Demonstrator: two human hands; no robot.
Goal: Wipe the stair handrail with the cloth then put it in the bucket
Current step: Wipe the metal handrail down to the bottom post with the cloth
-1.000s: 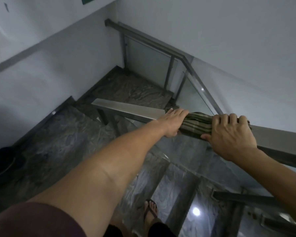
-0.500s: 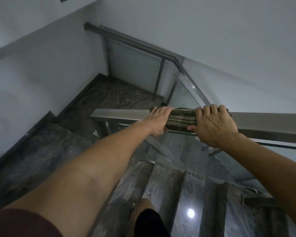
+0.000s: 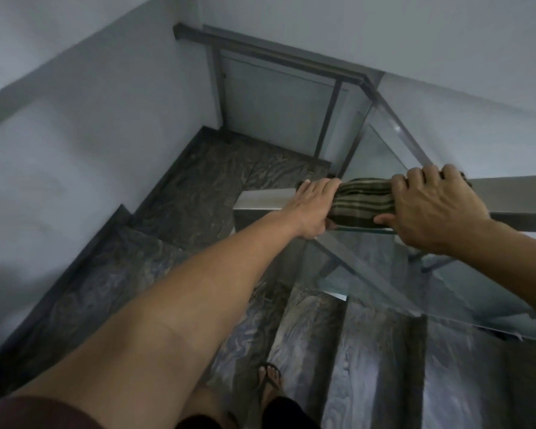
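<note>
A green cloth with pale stripes (image 3: 364,202) is wrapped over the flat metal stair handrail (image 3: 262,199) near its lower end. My left hand (image 3: 314,207) presses on the cloth's left end, fingers flat over the rail. My right hand (image 3: 432,205) grips the cloth's right end, fingers curled over the far edge and thumb underneath. Both hands hold the cloth against the rail. No bucket is in view.
Dark marble steps (image 3: 381,351) descend below me to a landing (image 3: 229,181) in the corner. A glass panel (image 3: 464,292) hangs under the handrail. A second rail (image 3: 270,54) runs along the far wall. My sandalled foot (image 3: 271,377) stands on a step.
Both hands have slid the cloth down the handrail toward its lower end. My view has shifted, and the dark bucket seen at the far left a second ago is out of frame.
</note>
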